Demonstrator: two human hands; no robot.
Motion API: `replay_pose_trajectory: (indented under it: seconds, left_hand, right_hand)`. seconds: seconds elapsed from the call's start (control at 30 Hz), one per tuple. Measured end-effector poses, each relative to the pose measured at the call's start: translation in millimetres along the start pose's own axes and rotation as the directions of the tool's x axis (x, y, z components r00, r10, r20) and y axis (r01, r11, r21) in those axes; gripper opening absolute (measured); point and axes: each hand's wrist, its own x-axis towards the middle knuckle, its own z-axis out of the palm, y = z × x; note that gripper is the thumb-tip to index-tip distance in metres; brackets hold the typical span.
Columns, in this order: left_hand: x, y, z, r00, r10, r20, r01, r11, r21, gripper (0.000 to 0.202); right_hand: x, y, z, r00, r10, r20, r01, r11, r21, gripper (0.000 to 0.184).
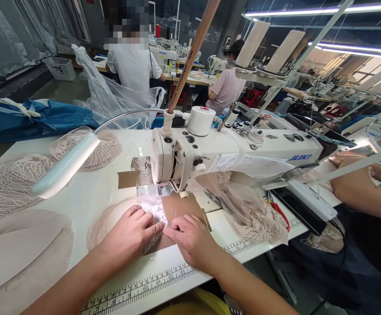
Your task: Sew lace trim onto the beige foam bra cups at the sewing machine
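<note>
My left hand (131,232) lies on a pale lace and mesh piece (151,209) on the white sewing table (92,197), its fingers curled and pressing the fabric down. My right hand (193,238) rests beside it, fingertips pinching the lace edge over a brown patch (180,208). Both hands sit just in front of the needle area (164,188) of a white sewing machine (229,153). The lace runs under the presser foot.
A gooseneck lamp (66,165) hangs over the left table. Lace pieces (9,183) and foam cups (13,249) lie left; bunched lace (256,214) and red scissors (278,210) lie right. A ruler strip (151,282) lines the front edge. Another person's arm (361,188) is at right; two people sit behind.
</note>
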Motion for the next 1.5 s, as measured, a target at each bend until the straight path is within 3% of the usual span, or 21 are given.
replay_pose_trajectory:
  seconds: [0.17, 0.47, 0.9, 1.23, 1.5]
  left_hand:
    - [0, 0, 1.9, 1.000, -0.005, 0.007, 0.005, 1.000, -0.002, 0.035]
    - [1, 0, -2.4, 1.000, -0.029, -0.001, 0.029, 0.993, -0.116, 0.039]
    - [7, 3, -0.6, 0.996, -0.086, -0.008, 0.086, 0.996, 0.004, 0.042]
    - [15, -34, -1.5, 0.997, -0.059, -0.056, 0.052, 0.992, -0.117, 0.046]
    - [27, -58, -2.7, 0.998, -0.016, -0.069, 0.010, 0.996, -0.091, 0.040]
  right_hand:
    - [1, 5, 2, 0.993, 0.037, -0.114, -0.028, 0.996, 0.080, 0.036]
    - [6, 4, 8, 0.998, 0.059, 0.002, -0.058, 0.994, -0.092, 0.035]
    - [10, 2, 7, 0.997, 0.077, 0.023, -0.074, 0.988, -0.136, 0.021]
    - [40, 11, -9, 0.988, 0.079, 0.132, -0.056, 0.983, -0.172, 0.012]
    - [54, 18, -5, 0.990, 0.091, 0.111, -0.068, 0.978, -0.196, 0.020]
